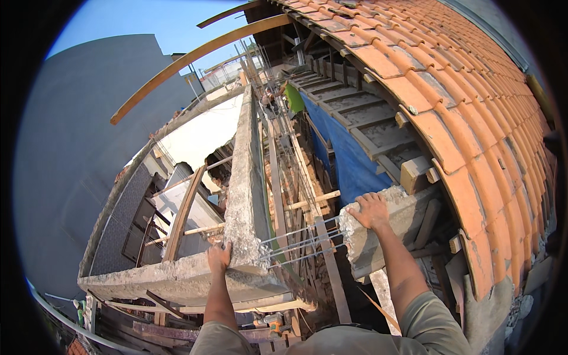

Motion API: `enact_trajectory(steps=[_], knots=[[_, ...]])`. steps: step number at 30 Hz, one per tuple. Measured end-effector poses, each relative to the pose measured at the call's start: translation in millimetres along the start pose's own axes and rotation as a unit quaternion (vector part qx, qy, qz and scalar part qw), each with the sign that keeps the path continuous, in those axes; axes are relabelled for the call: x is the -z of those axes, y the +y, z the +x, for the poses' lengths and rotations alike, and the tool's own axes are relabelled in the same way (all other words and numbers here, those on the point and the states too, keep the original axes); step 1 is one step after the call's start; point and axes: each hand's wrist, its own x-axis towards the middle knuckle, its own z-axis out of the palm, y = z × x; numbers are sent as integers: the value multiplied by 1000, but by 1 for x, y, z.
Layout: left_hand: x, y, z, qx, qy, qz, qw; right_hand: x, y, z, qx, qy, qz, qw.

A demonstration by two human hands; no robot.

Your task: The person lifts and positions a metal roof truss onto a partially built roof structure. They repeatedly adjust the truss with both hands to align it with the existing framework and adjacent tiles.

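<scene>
My left hand (219,258) rests on the top edge of a rough concrete beam (160,271), close to its corner, with the fingers laid over the surface. On the other side of a gap, my right hand (370,210) lies with fingers spread on the broken end of a concrete beam stub (378,236). Bare steel reinforcing bars (302,239) bridge the gap between the two chipped concrete ends. Neither hand holds a loose object. Below the left beam sits an orange and grey power tool (274,323), partly hidden.
Orange roof tiles (473,154) slope up on the right, beside a blue tarp (349,160). A deep gap with planks (331,278) runs ahead, where a person (269,100) is far off. A long timber (201,50) juts overhead; a grey wall (89,148) stands left.
</scene>
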Motion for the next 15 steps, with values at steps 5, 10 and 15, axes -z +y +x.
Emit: enact_trajectory(steps=[5, 10, 15], knots=[[1, 1, -2, -23, 25, 0, 999, -4, 1, -1, 8, 24, 3, 1000], [3, 2, -3, -20, 23, -9, 1000, -5, 1, -1, 3, 24, -1, 1000], [4, 3, -4, -9, 10, -1, 1000, -4, 0, 2, 4, 10, -2, 1000]])
